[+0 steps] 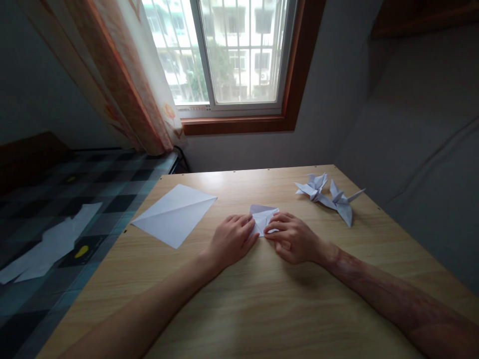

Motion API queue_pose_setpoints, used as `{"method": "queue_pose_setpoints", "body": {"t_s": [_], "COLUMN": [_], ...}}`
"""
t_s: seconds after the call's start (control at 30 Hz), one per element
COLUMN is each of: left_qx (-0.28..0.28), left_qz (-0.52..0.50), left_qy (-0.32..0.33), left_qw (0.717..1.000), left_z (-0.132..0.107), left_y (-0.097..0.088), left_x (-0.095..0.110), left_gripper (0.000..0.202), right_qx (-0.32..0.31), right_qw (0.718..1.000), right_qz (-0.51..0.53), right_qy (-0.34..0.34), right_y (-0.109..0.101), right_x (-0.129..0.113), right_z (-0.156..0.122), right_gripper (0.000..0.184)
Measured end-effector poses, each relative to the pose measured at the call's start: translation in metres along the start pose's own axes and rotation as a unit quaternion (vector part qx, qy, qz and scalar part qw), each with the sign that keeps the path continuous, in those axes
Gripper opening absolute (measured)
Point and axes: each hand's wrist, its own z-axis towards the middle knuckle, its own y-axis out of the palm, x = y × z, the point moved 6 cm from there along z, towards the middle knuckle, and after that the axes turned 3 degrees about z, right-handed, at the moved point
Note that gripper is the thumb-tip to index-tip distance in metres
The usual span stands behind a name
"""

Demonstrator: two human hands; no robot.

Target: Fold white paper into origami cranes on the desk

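A small piece of folded white paper (263, 214) lies on the wooden table between my two hands, with crease lines across it and a flap at its far side. My left hand (232, 237) holds down its left edge, fingers close together and thumb near the front. On the right side, my right hand (294, 237) grips the paper with curled fingertips, which cover part of it. Both hands rest low at the tabletop.
A white paper square (175, 214) with a diagonal crease lies at the table's left. Two paper cranes (313, 188) (340, 199) stand at the far right. Cut paper pieces (56, 244) lie on the checked bed (123, 174). Beyond the table are a wall and window (243, 55).
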Motion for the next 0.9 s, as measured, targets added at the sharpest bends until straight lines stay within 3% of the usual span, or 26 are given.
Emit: {"method": "queue_pose_setpoints", "body": {"t_s": [0.4, 0.73, 0.9], "left_qx": [-0.024, -0.003, 0.028], "left_qz": [-0.040, -0.076, -0.093], "left_qy": [0.098, 0.066, 0.000], "left_qw": [0.994, 0.995, 0.995], "left_z": [-0.004, -0.003, 0.000], "left_y": [0.011, 0.004, 0.001], "left_x": [0.007, 0.001, -0.005], "left_gripper": [0.037, 0.030, 0.020], "right_qx": [-0.054, 0.003, 0.025], "right_qw": [0.989, 0.985, 0.984], "right_qz": [-0.055, -0.026, -0.001], "right_qy": [0.125, 0.169, 0.174], "right_y": [0.005, 0.000, -0.003], "right_x": [0.021, 0.040, 0.039], "right_z": [-0.004, -0.011, -0.009], "right_gripper": [0.052, 0.044, 0.047]}}
